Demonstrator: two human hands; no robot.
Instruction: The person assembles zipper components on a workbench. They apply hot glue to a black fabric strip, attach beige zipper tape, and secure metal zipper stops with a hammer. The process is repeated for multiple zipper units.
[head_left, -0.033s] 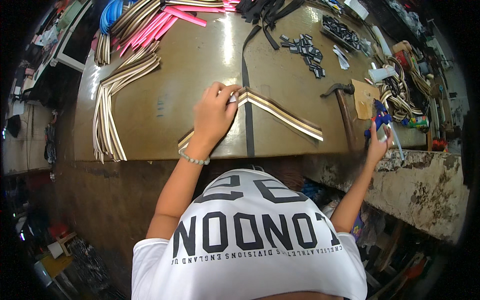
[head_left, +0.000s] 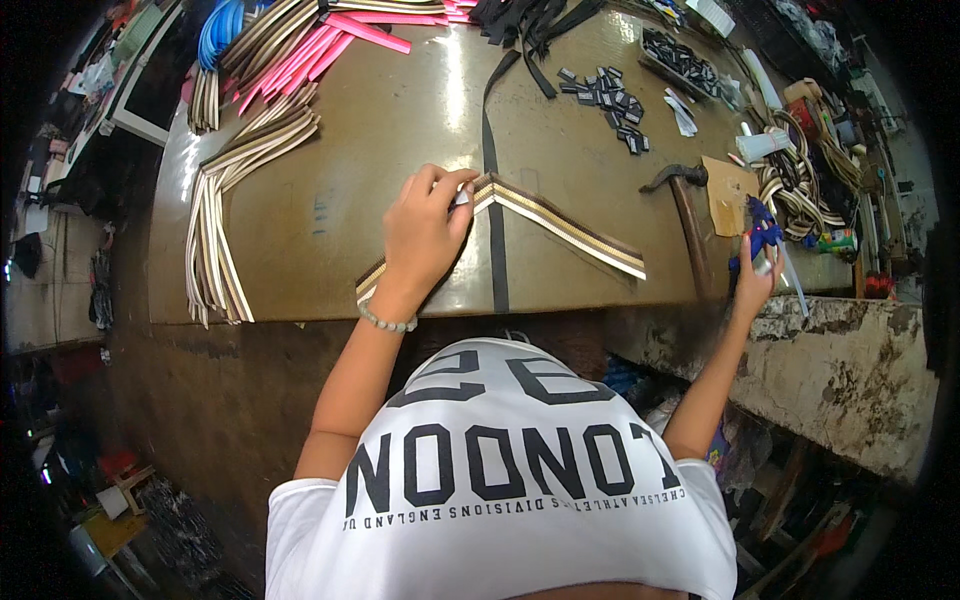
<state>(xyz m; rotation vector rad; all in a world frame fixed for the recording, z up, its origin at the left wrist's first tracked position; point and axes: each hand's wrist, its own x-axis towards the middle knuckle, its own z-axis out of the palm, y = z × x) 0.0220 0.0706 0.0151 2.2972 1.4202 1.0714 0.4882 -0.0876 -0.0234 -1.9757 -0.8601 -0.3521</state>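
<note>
My left hand (head_left: 425,225) pinches a striped brown, gold and cream strap (head_left: 570,230) near its bend. The strap lies on the table in an upside-down V, one arm running under my wrist and the other slanting down to the right. A small white piece (head_left: 461,197) shows at my left fingertips. Under the bend runs a long black strap (head_left: 500,260). Off to the right, my right hand (head_left: 757,280) is closed around a blue tool (head_left: 763,228) that looks like a glue gun, with a pale stick (head_left: 793,275) beside it. Something shiny shows in that palm.
A hammer (head_left: 692,235) lies left of my right hand, beside a cardboard piece (head_left: 730,195). Farther off are small black buckles (head_left: 610,100) and a bin of them (head_left: 685,65). Bundled striped straps (head_left: 215,240) and pink strips (head_left: 315,60) lie on the left.
My right hand has shifted slightly down and left, with its fingers drawn closer around the blue tool. My left hand and the striped strap stay nearly in place.
</note>
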